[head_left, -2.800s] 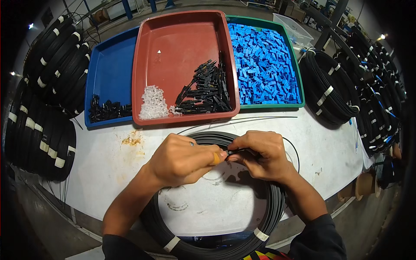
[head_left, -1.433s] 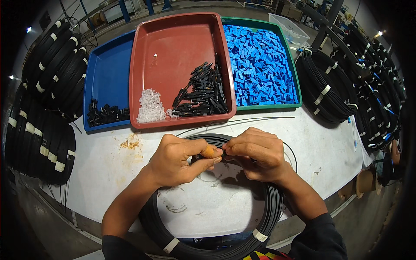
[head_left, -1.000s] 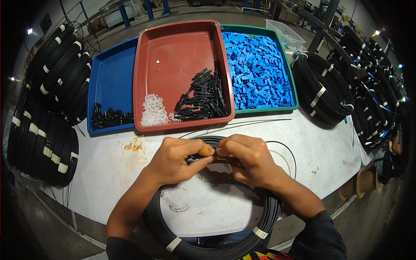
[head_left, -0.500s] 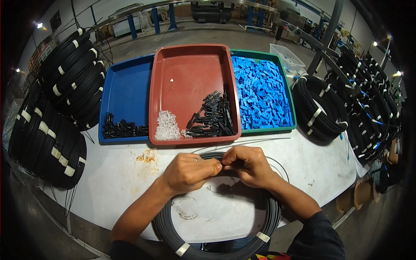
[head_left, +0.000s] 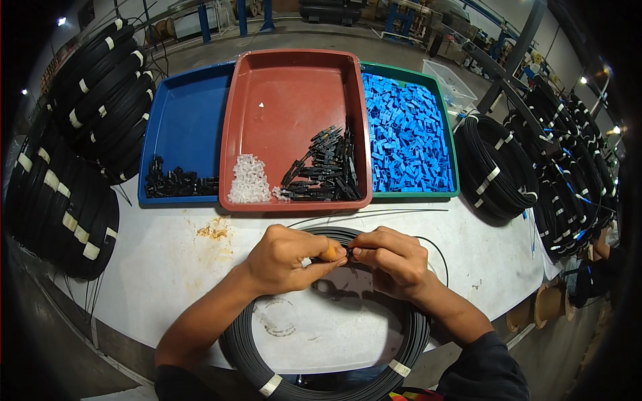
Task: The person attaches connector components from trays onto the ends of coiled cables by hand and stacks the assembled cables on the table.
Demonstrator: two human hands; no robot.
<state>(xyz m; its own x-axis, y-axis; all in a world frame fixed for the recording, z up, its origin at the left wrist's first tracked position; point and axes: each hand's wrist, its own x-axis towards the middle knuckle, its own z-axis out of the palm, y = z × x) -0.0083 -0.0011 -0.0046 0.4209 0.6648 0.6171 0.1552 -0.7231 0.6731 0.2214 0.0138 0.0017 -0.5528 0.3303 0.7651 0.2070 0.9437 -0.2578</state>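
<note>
A coil of black cable (head_left: 242, 351), tied with whitish tape bands, lies on the near side of the table. Over its far edge my left hand (head_left: 284, 262) and my right hand (head_left: 396, 262) meet, fingertips almost touching. Both pinch a short dark bit of the black cable (head_left: 348, 253); whether a small part sits on it is hidden by the fingers. Yellow-orange colouring shows on a left fingertip. A loose loop of cable curves out to the right of my right hand. Another loose strand (head_left: 374, 212) stretches across the table behind the coil.
Beyond the coil stand a red tray (head_left: 287, 100) with clear-white and black pieces, a blue tray (head_left: 187, 110) with black pieces, and a green tray (head_left: 449, 157) full of blue clips (head_left: 404, 134). Stacked cable coils (head_left: 57, 200) flank the left; more coils (head_left: 495, 167) sit right.
Both hands keep their pinch, with the left fingers and thumb now more extended and the right hand turned slightly. The whole view has shifted a little.
</note>
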